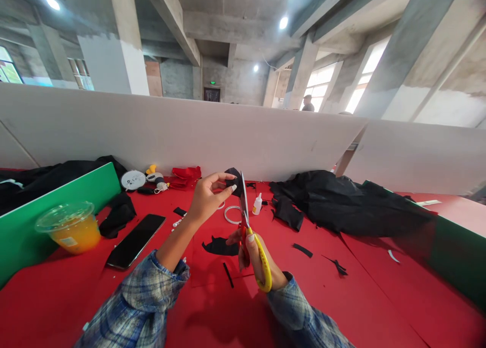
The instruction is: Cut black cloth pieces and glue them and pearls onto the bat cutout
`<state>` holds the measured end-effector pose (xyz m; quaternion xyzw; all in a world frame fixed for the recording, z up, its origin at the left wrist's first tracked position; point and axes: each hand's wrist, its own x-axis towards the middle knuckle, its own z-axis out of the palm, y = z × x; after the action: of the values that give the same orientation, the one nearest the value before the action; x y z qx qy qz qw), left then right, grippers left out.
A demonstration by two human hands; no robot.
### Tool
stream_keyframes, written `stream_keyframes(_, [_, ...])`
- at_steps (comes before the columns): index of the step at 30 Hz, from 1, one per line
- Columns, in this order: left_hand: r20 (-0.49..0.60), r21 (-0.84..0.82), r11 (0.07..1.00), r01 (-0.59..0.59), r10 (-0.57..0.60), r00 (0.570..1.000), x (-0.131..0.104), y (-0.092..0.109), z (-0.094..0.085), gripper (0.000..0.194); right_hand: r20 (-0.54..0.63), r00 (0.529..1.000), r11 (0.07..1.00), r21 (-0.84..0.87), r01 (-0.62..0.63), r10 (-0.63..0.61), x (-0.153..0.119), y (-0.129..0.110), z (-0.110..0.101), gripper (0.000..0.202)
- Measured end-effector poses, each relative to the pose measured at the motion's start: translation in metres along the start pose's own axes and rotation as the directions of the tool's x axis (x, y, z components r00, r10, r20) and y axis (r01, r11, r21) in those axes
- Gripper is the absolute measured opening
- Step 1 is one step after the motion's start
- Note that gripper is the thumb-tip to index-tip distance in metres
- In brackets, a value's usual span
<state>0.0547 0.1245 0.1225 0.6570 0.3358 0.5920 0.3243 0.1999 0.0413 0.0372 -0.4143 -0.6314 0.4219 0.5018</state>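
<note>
My left hand pinches a small piece of black fabric between thumb and fingers, raised above the table. In my right hand is a pair of scissors with yellow and red handles, its blades pointing up. The blades stand at the right edge of the fabric piece; whether they bite into it I cannot tell. Below my hands a cut black scrap and a thin black strip lie on the red table covering. A white ring lies just behind the scissors.
A small white glue bottle stands behind my hands. Heaped black fabric lies at the right. To the left are a phone, a lidded cup of orange drink and a green divider. A white partition closes the back.
</note>
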Motion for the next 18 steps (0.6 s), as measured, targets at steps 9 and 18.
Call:
stream_keyframes(9, [0.03, 0.009, 0.999, -0.034, 0.034, 0.999, -0.0026, 0.0044, 0.0028, 0.019, -0.028, 0.999, 1.0, 0.004, -0.019, 0.02, 0.0007, 0.0003, 0.0003, 0.068])
stream_keyframes(18, [0.031, 0.026, 0.999, -0.038, 0.037, 0.999, -0.0021, 0.0034, 0.0015, 0.02, -0.014, 0.999, 0.999, -0.007, -0.039, 0.039, 0.0017, -0.0006, -0.0004, 0.069])
